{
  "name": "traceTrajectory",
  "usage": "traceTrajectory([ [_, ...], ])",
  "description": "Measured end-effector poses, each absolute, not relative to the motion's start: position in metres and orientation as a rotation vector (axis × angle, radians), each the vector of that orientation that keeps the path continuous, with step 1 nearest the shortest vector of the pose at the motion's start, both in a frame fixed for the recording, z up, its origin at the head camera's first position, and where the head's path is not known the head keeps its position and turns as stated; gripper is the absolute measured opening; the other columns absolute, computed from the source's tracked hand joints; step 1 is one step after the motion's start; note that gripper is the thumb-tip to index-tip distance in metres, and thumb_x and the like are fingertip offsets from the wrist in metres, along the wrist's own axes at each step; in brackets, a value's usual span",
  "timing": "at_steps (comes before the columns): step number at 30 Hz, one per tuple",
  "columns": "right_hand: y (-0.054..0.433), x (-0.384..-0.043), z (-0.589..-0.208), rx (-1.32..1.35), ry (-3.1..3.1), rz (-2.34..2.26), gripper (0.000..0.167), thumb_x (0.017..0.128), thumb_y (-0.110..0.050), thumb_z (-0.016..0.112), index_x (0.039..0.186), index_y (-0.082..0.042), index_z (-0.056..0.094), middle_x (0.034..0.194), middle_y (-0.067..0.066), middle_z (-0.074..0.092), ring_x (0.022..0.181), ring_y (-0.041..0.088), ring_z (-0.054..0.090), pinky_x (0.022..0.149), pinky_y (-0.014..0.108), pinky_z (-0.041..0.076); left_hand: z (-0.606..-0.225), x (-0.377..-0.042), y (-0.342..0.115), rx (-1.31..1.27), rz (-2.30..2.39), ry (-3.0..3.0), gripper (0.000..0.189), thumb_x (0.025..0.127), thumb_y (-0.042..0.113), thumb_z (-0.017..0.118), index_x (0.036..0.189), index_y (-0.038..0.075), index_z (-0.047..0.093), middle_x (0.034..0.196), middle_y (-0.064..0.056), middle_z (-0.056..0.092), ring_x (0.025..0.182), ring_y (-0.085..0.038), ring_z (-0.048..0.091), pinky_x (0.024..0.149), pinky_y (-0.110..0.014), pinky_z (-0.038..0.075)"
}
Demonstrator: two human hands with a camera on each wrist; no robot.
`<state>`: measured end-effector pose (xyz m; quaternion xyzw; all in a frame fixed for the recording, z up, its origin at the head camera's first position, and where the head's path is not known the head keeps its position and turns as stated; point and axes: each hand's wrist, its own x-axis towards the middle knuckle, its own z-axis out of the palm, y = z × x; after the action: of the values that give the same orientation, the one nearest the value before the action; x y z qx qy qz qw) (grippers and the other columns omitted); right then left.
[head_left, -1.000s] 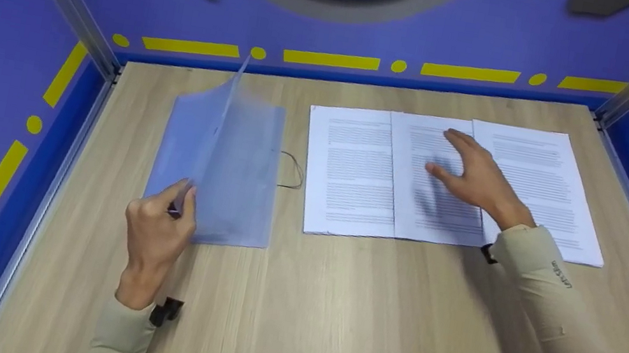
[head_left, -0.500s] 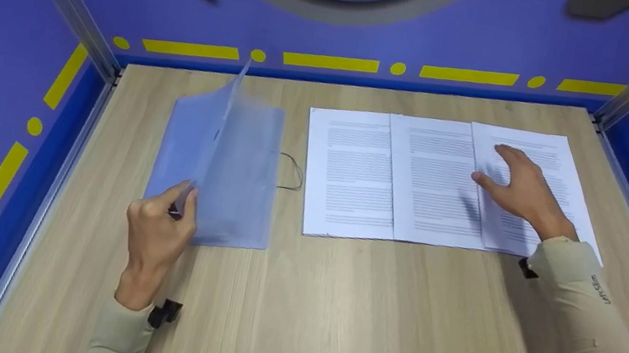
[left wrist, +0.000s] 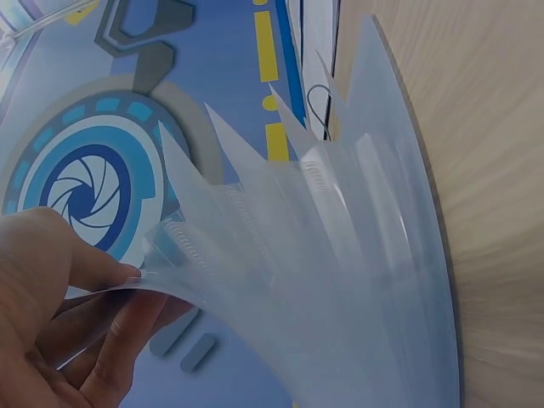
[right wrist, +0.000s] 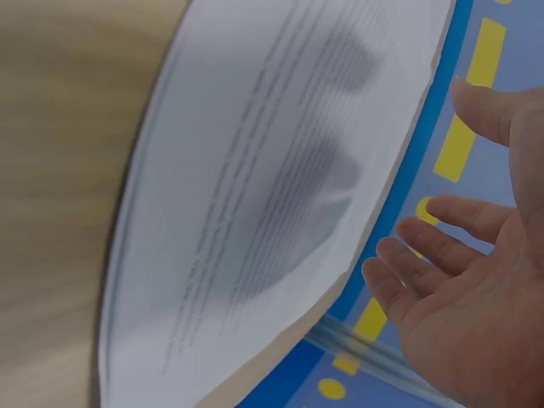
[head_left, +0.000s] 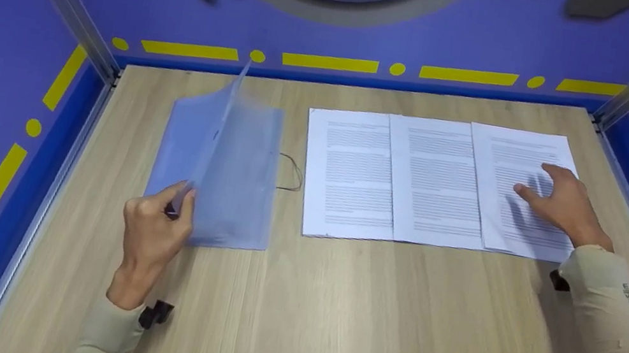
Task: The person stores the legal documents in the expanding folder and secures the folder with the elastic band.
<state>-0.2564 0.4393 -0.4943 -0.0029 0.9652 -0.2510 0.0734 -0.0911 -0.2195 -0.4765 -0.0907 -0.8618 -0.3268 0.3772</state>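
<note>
My left hand (head_left: pixel 154 232) pinches the raised cover edge of a translucent bluish plastic folder (head_left: pixel 238 189) at its near corner. In the left wrist view, the folder's clear sleeves (left wrist: pixel 331 246) fan apart between the lifted cover and the table, while thumb and fingers (left wrist: pixel 110 348) grip the cover's edge. A thin dark elastic cord (head_left: pixel 294 173) sticks out from the folder's right side. My right hand (head_left: pixel 568 205) hovers over the rightmost printed sheet (head_left: pixel 493 227), fingers spread and holding nothing. Its shadow falls on the print in the right wrist view.
Two more printed sheets, a left one (head_left: pixel 347 176) and a middle one (head_left: pixel 439 182), lie beside the rightmost, edges overlapping. The wooden table (head_left: pixel 328 321) is bounded by a patterned blue back wall (head_left: pixel 339 38) and side panels with metal corner posts.
My right hand has moved rightward from over the middle sheet to over the rightmost one. The left hand still holds the folder's cover up, nearly unmoved.
</note>
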Motion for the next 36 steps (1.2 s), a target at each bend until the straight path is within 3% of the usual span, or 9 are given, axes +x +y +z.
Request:
traceTrajectory([
  [14,0.479,-0.251,-0.500,0.224,2.839,-0.765,0.103,0.100,-0.047,0.071,0.163,0.014,0.017,0.163,0.046,0.021,0.148,0.066,0.022,0.121,0.078,0.019,-0.477,-0.093,-0.222,-0.236,-0.827,-2.245,0.013,0.091,-0.004,0.077,0.102,-0.009,0.081,0.065,-0.016,0.074,0.049,-0.019,0.067,0.053,-0.020,0.052],
  [30,0.490,-0.248,-0.500,0.320,2.802,-0.729,0.099,0.097,-0.033,0.078,0.159,0.018,0.020,0.151,0.049,0.034,0.130,0.063,0.037,0.115,0.078,0.031,-0.476,-0.091,-0.220,-0.229,-0.858,-2.203,0.013,0.090,-0.006,0.078,0.101,-0.006,0.082,0.066,-0.017,0.075,0.049,-0.023,0.069,0.049,-0.036,0.057],
  [36,0.490,-0.254,-0.497,0.347,2.775,-0.757,0.104,0.095,-0.030,0.081,0.159,0.020,0.016,0.150,0.050,0.033,0.128,0.062,0.037,0.115,0.077,0.032,-0.478,-0.090,-0.220,-0.215,-0.859,-2.214,0.015,0.089,-0.006,0.078,0.104,-0.007,0.082,0.067,-0.019,0.075,0.048,-0.024,0.068,0.050,-0.034,0.057],
])
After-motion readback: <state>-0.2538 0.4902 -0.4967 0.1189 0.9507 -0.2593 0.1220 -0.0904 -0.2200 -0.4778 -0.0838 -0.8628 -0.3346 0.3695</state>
